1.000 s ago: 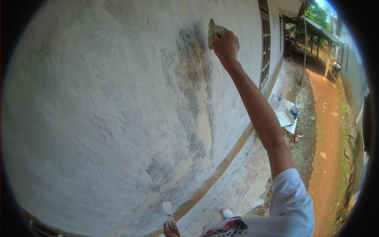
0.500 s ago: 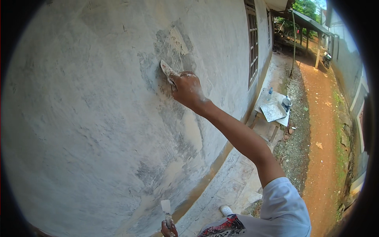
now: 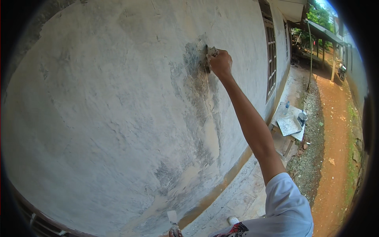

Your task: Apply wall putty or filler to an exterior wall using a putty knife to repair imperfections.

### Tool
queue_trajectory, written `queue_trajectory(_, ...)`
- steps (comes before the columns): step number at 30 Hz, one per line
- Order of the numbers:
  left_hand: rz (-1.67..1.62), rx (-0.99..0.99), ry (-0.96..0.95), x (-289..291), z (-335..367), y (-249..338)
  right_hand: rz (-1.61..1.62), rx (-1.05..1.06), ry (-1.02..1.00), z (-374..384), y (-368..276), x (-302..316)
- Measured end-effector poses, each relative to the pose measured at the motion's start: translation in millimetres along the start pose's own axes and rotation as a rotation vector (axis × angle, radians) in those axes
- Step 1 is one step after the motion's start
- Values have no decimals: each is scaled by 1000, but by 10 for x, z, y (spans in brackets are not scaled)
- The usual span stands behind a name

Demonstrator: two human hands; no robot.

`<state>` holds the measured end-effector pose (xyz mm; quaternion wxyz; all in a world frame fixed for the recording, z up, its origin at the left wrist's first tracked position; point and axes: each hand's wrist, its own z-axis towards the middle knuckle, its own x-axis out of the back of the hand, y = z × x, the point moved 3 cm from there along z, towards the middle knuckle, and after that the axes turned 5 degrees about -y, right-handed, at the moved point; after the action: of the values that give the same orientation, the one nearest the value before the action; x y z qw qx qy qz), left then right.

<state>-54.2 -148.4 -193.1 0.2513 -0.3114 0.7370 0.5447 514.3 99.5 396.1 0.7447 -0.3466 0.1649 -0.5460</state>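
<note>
My right hand (image 3: 222, 63) reaches up the grey plastered wall (image 3: 110, 118), closed round a putty-smeared scraper (image 3: 211, 52). The scraper's blade edge is against the upper part of a darker, rough patch (image 3: 193, 59). Below the hand, a thin crack-like line runs down to a cream filler streak (image 3: 211, 138). At the lower edge, my left hand (image 3: 176, 233) is partly cut off, its closed fingers round the handle of a putty knife (image 3: 172, 216). That knife's pale blade points up, apart from my right hand.
To the right, a low table (image 3: 299, 135) holds a white tray (image 3: 289, 125), a small pot (image 3: 302, 118) and a clear bottle (image 3: 287, 106). A barred window (image 3: 271, 51) is in the wall. Gravel and an orange dirt path (image 3: 331, 158) run alongside.
My right hand has moved higher up the wall with the scraper, its wrist now turned more upright. The view has shifted left, and my left hand with the putty knife sits lower in it.
</note>
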Motion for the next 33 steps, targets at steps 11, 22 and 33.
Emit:
queue_trajectory(11,-128,95,-293,-389,313,109,-156,766,-239,-1699,-166,-310)
queue_trajectory(22,135,139,10,-602,98,27,1039,-369,-506,-1956,831,-48)
queue_trajectory(33,234,-231,-619,357,179,173,42,-20,340,-343,838,-5)
